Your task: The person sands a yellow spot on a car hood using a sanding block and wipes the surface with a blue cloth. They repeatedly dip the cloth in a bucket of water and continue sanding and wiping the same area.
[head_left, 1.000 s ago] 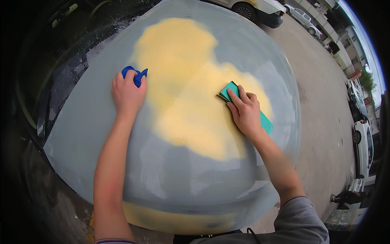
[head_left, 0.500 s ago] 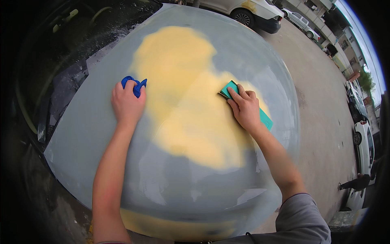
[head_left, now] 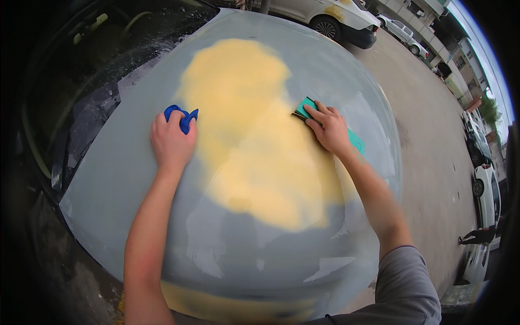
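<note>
Left hand (head_left: 172, 142): fingers curled around crumpled blue cloth (head_left: 188, 120), bunched beneath and beyond fingertips. Right hand (head_left: 333, 130): fingers partly spread over green block (head_left: 356, 141), ends projecting past fingertips and beside wrist. Grey hood (head_left: 116, 179) beneath both.

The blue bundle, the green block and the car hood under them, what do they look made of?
Blue bundle: soft cloth, by its crumpled folds.
Green block: probably plastic, matte, by its even colour and straight edges.
Car hood: likely metal under a smooth gray coat, faintly glossy where pale reflections show; its blurry-edged yellow patch might be filler or paint.
</note>
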The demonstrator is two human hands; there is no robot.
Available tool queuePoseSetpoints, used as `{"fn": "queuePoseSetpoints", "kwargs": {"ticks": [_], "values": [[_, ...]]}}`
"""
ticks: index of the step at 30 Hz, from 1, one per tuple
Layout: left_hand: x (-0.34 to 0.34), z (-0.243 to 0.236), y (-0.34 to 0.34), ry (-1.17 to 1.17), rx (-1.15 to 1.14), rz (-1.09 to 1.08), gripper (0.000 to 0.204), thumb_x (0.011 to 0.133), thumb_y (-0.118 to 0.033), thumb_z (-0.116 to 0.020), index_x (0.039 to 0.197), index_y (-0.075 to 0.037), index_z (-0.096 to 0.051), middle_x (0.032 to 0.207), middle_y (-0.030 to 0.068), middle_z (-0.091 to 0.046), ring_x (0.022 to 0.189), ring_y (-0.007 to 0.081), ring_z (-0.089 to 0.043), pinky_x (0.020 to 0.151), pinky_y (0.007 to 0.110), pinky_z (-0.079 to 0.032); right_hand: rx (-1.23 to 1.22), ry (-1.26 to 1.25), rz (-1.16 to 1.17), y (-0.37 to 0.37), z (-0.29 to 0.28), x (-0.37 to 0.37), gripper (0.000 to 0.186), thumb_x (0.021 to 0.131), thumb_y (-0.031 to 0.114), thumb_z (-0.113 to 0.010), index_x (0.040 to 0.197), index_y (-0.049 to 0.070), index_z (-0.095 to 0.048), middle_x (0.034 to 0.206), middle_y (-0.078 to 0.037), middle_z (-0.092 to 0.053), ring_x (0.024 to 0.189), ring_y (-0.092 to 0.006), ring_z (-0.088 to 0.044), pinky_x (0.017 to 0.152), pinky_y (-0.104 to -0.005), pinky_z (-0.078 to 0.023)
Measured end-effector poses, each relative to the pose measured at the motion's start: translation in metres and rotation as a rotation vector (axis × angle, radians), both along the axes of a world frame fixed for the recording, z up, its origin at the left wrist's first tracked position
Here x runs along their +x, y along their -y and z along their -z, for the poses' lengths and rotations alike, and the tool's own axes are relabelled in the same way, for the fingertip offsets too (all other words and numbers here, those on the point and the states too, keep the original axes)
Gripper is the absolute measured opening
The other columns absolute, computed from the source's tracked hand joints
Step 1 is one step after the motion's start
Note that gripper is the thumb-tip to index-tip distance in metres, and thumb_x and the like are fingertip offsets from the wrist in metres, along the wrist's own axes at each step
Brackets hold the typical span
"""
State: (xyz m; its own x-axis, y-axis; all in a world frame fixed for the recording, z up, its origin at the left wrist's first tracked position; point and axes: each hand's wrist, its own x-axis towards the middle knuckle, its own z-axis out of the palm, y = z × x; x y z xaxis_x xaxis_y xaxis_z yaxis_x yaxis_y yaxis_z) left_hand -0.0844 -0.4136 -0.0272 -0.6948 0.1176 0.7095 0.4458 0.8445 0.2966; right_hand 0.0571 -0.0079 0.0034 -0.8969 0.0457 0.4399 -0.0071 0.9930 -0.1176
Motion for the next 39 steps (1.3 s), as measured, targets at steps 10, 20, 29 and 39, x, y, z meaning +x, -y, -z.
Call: {"fn": "queuePoseSetpoints", "kwargs": {"ticks": [10, 20, 29, 39], "values": [[0.002, 0.003, 0.016, 0.016, -0.026, -0.048, 0.024, 0.092, -0.027, -0.085, 0.106, -0.014, -0.072, 0.110, 0.0132, -0.066, 0.105, 0.0396, -0.068, 0.090, 0.053, -0.057, -0.023, -0.065, -0.117, 0.008, 0.025, 0.056, 0.044, 0.101, 0.022, -0.077, 0.145, 0.021, -0.077, 0.155, -0.016, -0.067, 0.121, -0.0401, -0.066, 0.106, -0.0524, -0.053], [0.003, 0.008, -0.023, 0.046, 0.025, 0.028, 0.024, 0.093, -0.030, -0.084, 0.106, -0.013, -0.072, 0.109, 0.0132, -0.066, 0.102, 0.0396, -0.067, 0.089, 0.051, -0.056, 0.006, 0.009, 0.033, -0.055, 0.001, -0.038, 0.043, 0.106, 0.027, -0.074, 0.148, 0.021, -0.076, 0.159, -0.015, -0.066, 0.121, -0.0415, -0.064, 0.108, -0.0492, -0.054], [0.003, -0.003, -0.010, -0.043, 0.017, 0.036, 0.024, 0.092, -0.027, -0.085, 0.105, -0.012, -0.071, 0.109, 0.0140, -0.066, 0.103, 0.0399, -0.067, 0.087, 0.052, -0.057, 0.052, -0.034, -0.181, -0.079, -0.016, -0.031, 0.044, 0.106, 0.023, -0.073, 0.149, 0.018, -0.074, 0.156, -0.017, -0.069, 0.118, -0.0406, -0.064, 0.107, -0.0479, -0.055], [0.005, -0.007, 0.023, -0.028, -0.037, -0.017, 0.024, 0.093, -0.026, -0.085, 0.107, -0.011, -0.071, 0.109, 0.0146, -0.067, 0.103, 0.0407, -0.067, 0.089, 0.052, -0.057, 0.026, -0.092, -0.360, -0.061, 0.017, 0.045, 0.051, 0.096, 0.017, -0.082, 0.147, 0.017, -0.075, 0.154, -0.020, -0.068, 0.111, -0.0419, -0.064, 0.104, -0.0497, -0.056]]}}
